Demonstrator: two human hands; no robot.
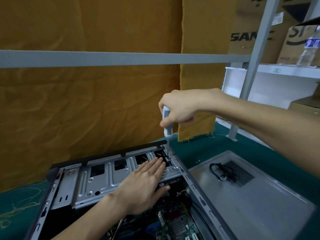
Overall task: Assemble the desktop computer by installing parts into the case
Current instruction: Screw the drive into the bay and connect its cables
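Note:
An open desktop case (52, 191) lies on its side on the green table. A silver metal drive bracket (103, 179) spans its far end, and a motherboard (176, 224) shows below. My left hand (145, 184) lies flat on the bracket, fingers together and stretched toward the far right corner. My right hand (180, 108) grips a white-and-grey screwdriver (167, 125) held upright. Its tip rests on a screw (167, 158) at the bracket's far right corner, just beyond my left fingertips.
The grey case side panel (259, 196) lies flat to the right with a coiled black cable (220, 172) on it. Two small screws (198, 161) sit on the green mat. An orange cloth hangs behind; a shelf rack with cardboard boxes and a water bottle (310, 49) stands at right.

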